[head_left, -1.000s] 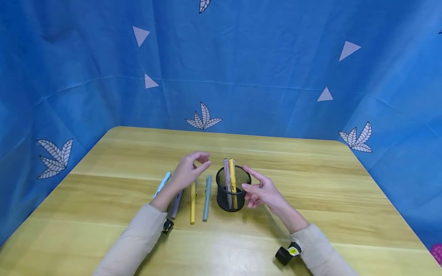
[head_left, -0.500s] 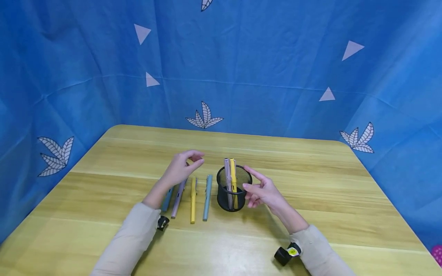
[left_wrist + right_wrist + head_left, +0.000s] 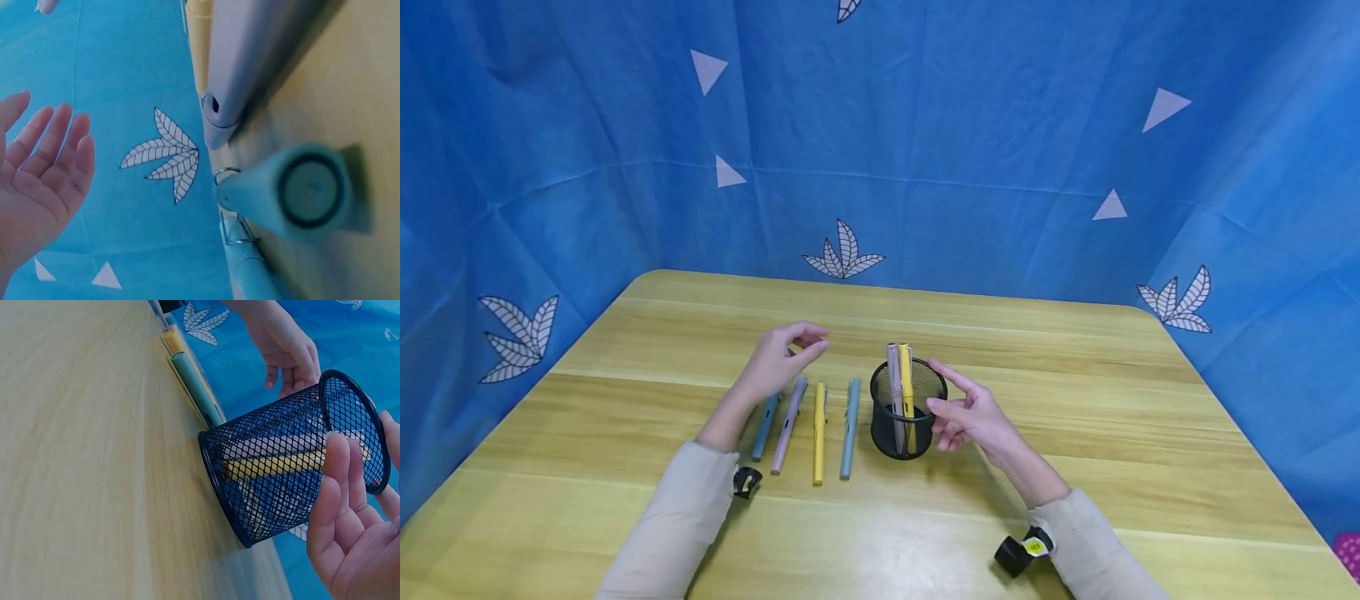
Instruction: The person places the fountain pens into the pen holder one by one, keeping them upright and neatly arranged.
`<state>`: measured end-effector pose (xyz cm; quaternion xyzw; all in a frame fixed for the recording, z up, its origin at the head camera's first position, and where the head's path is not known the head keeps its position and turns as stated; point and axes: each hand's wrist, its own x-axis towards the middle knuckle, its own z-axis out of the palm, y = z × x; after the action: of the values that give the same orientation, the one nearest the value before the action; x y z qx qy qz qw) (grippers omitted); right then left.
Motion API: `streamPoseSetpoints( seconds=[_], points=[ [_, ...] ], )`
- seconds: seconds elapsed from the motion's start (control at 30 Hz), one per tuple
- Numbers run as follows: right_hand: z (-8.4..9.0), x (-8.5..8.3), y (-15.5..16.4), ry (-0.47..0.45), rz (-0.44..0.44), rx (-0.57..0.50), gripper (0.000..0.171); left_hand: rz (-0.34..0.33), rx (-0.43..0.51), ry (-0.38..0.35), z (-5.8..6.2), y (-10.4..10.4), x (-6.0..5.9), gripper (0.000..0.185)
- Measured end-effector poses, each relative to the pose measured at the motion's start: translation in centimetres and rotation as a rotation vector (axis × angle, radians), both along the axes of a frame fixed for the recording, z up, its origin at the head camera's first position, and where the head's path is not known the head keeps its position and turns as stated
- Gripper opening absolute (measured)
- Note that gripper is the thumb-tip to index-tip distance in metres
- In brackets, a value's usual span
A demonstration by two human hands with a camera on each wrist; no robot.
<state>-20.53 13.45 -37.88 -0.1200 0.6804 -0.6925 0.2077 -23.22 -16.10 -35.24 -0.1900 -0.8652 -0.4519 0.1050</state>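
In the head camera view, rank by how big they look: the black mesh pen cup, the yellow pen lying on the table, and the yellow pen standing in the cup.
1. Black mesh pen cup, clearly the bulkiest.
2. Yellow pen lying on the table, long but thin.
3. Yellow pen standing in the cup. It looks about as long, partly behind mesh, so the two pens are too alike to separate firmly.

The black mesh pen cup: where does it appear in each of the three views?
Head: the black mesh pen cup stands at table centre, beside the right hand.
Left wrist: not in it.
Right wrist: centre right, by the fingers.
Shared landmark: the yellow pen inside it; the head and right wrist views share it.
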Motion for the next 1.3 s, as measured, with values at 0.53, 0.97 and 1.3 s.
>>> streamPoseSetpoints(
  seconds=[0.53, 0.97, 1.3],
  points=[
    [-0.1, -0.1, 0.0, 0.007, -0.009, 0.004, 0.065, 0.045, -0.028, -0.062, 0.1, -2.3, -0.2, 0.026],
    [0.0, -0.2, -0.2, 0.003, -0.007, 0.022, 0.066, 0.063, -0.169, -0.108, -0.3, -3.7, -0.3, 0.030],
    [0.0, -0.1, -0.2, 0.003, -0.002, 0.024, 0.067, 0.063, -0.324, -0.171, 0.2, -5.1, 0.0, 0.038]
  ],
)
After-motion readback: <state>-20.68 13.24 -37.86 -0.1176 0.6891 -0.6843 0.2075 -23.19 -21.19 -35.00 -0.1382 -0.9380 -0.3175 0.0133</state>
